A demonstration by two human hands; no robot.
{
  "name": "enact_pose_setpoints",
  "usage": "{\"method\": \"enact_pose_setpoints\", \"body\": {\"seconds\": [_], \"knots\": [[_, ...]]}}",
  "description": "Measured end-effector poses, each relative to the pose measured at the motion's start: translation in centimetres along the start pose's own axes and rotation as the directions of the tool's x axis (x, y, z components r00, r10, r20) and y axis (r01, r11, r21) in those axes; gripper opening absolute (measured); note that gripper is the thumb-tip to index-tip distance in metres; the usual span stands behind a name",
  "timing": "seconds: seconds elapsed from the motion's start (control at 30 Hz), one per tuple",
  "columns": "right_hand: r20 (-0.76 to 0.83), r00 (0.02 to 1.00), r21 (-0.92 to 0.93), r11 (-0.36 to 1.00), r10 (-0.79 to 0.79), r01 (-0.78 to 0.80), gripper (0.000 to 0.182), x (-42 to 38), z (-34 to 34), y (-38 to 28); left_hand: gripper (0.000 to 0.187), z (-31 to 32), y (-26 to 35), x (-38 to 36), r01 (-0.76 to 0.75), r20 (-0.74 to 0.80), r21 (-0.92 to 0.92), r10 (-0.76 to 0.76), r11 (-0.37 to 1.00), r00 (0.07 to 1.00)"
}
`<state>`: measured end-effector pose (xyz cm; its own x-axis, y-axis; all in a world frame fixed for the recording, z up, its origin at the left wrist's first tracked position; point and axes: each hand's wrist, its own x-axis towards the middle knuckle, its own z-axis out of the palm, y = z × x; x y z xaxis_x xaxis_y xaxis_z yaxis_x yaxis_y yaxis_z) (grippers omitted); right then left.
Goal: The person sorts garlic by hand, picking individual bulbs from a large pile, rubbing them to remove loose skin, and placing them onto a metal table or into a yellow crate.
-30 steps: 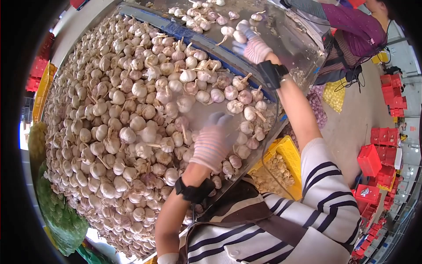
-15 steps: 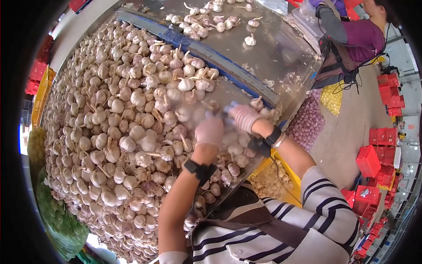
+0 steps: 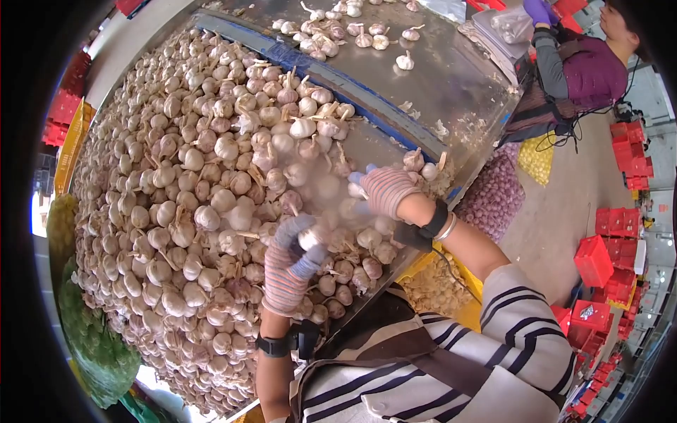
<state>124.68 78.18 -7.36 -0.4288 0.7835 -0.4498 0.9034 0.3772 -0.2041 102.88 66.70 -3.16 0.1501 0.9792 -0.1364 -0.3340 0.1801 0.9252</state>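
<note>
From my remote seat I saw my left hand (image 3: 288,262), in a pink-striped knit glove with grey-blue fingertips, raised just above the near edge of the big heap of white, papery garlic bulbs (image 3: 176,204); its fingers were curled closed around one pale garlic bulb (image 3: 311,237), pinched between thumb and forefinger. My right hand (image 3: 384,189), gloved the same way and wearing a black wrist strap, lay on the heap near the raised blue-edged lip of the shiny metal sorting table (image 3: 451,92); its fingers were bent down among the bulbs, but blur kept me from telling whether they gripped any. Beyond the lip a few loose trimmed garlic bulbs (image 3: 345,35) sat scattered on bare metal. Below the table's corner stood a yellow plastic crate (image 3: 441,285), and further right several red plastic crates (image 3: 613,261) were stacked on the floor. A co-worker in a purple top (image 3: 592,70) stood at the far corner.
</note>
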Motion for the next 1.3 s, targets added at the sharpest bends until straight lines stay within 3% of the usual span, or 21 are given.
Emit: {"method": "enact_pose_setpoints", "body": {"seconds": [0.1,0.23,0.3,0.33,0.37,0.47,0.5,0.57,0.63,0.73,0.8,0.87,0.9,0.93,0.97,1.0,1.03,1.1,1.17,1.23,1.3], "knots": [[0.009,0.997,0.028,0.997,-0.071,0.070,0.053,1.0,-0.4,-0.1,0.055,1.0,-0.4,-0.7,-0.052,-0.073,0.024,0.054,0.998,0.996],[0.215,0.967,0.315,0.947,-0.133,0.060,0.047,1.6,-2.0,0.9,0.060,1.1,-0.2,-1.2,-0.025,-0.082,0.177,0.040,0.984,0.996],[0.022,0.984,0.776,0.623,-0.179,0.096,0.048,1.7,-0.5,1.7,0.057,1.3,0.0,-1.2,-0.081,-0.106,0.167,0.099,0.983,0.989],[-0.214,0.941,0.853,0.418,-0.264,0.311,0.049,1.4,0.1,1.7,0.056,1.1,0.1,-1.2,-0.044,-0.111,0.211,0.069,0.977,0.991],[-0.208,0.942,0.855,0.418,-0.265,0.306,0.049,0.6,0.7,2.0,0.056,1.1,0.1,-1.3,-0.006,-0.115,0.254,0.036,0.967,0.993],[0.004,0.939,0.928,-0.348,-0.344,-0.132,0.054,-2.1,0.0,0.4,0.055,1.5,-0.9,-0.4,-0.117,-0.117,0.384,0.174,0.916,0.978],[0.006,0.938,0.928,-0.346,-0.346,-0.134,0.054,-2.9,0.8,0.1,0.055,1.8,-0.8,-0.1,-0.116,-0.120,0.383,0.174,0.916,0.977],[0.122,0.954,0.735,-0.622,-0.274,-0.272,0.056,-3.9,1.9,-1.2,0.064,2.5,-0.3,0.6,-0.167,-0.014,0.865,0.355,0.472,0.935],[-0.193,0.931,0.980,-0.117,-0.309,0.164,0.053,-3.9,1.5,-1.4,0.063,3.2,-0.7,0.8,-0.149,-0.004,0.845,0.284,0.513,0.959],[-0.542,0.761,0.623,0.437,-0.357,0.649,0.047,-2.6,-0.8,-1.3,0.060,2.8,-0.6,0.1,-0.222,0.044,0.854,0.360,0.470,0.932],[-0.542,0.807,0.811,0.107,-0.235,0.576,0.046,0.6,-1.7,1.8,0.056,2.2,0.8,-2.1,-0.193,0.025,0.894,0.385,0.405,0.922],[-0.215,0.965,0.868,-0.483,-0.152,0.117,0.055,6.1,-4.2,7.3,0.055,0.9,1.4,-4.8,-0.151,-0.007,0.928,0.424,0.339,0.905],[-0.087,0.986,0.834,-0.552,-0.141,-0.006,0.061,8.3,-5.7,8.5,0.054,0.2,1.5,-6.5,-0.102,-0.025,0.960,0.438,0.263,0.899],[-0.199,0.972,0.980,0.023,0.127,0.197,0.066,8.0,-7.4,7.1,0.054,-0.6,1.5,-8.2,-0.047,-0.043,0.982,0.456,0.184,0.889],[-0.446,0.891,0.787,0.511,0.087,0.345,0.071,7.0,-7.9,5.1,0.055,-1.2,1.4,-9.9,0.025,-0.089,0.990,0.483,0.138,0.871],[-0.663,0.747,0.385,0.875,0.041,0.294,0.076,6.0,-8.3,3.0,0.057,-2.0,1.0,-11.7,0.080,-0.114,0.993,0.480,0.091,0.870],[-0.755,0.605,-0.079,0.951,-0.254,0.300,0.081,5.2,-7.7,0.9,0.058,-2.7,0.7,-13.2,0.137,-0.142,0.989,0.482,0.047,0.864],[-0.441,0.682,-0.039,0.771,-0.584,0.635,0.084,1.3,-5.7,-5.6,0.063,-2.6,0.0,-15.3,0.309,-0.256,0.950,0.451,-0.046,0.855],[-0.147,0.467,-0.225,0.489,-0.872,0.843,0.079,-0.1,-0.7,-9.1,0.069,-3.2,-1.4,-16.2,0.433,-0.388,0.899,0.330,-0.071,0.861],[-0.051,0.314,-0.437,0.304,-0.948,0.847,0.068,0.2,3.2,-12.7,0.074,-4.0,-1.4,-16.4,0.504,-0.469,0.860,0.270,-0.076,0.841],[-0.069,0.256,-0.396,0.263,-0.964,0.880,0.061,1.0,4.5,-16.1,0.076,-5.9,-0.9,-16.9,0.530,-0.483,0.843,0.309,-0.089,0.820]]}}
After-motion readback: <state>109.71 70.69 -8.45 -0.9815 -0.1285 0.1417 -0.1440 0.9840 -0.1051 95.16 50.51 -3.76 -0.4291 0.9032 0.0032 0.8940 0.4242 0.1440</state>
